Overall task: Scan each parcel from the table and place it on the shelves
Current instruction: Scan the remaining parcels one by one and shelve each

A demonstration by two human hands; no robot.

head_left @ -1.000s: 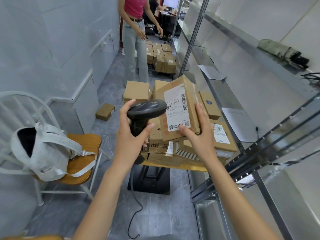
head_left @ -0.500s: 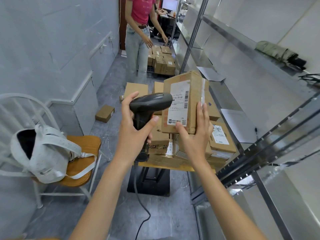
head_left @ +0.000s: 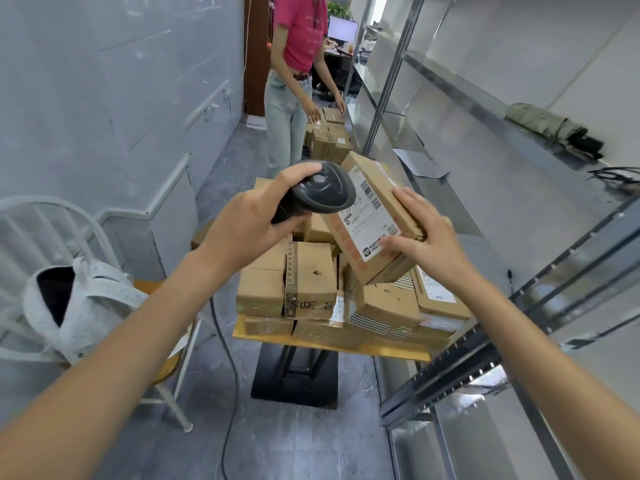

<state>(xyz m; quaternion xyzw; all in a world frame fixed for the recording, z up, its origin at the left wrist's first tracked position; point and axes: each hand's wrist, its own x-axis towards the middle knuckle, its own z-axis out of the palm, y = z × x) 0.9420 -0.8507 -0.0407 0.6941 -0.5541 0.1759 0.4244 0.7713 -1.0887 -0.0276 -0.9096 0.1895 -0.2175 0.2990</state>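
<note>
A brown cardboard parcel with a white printed shipping label is held tilted in the air above the yellow-topped table, its label side turned up toward the camera. The right hand grips its lower right end — fingers curled over the top edge, thumb pressed on the label side. The left hand is wrapped round the handle of a dark grey handheld barcode scanner, whose rounded head sits just over the label's upper left corner; its black cable hangs to the floor. Below, the table carries a stack of brown cardboard boxes, several with labels. Grey metal shelves run along the right, with a folded olive-green umbrella on an upper level. To the left, a white chair holds a white bag. Farther back, a person in a pink top bends over more cardboard boxes.
</note>
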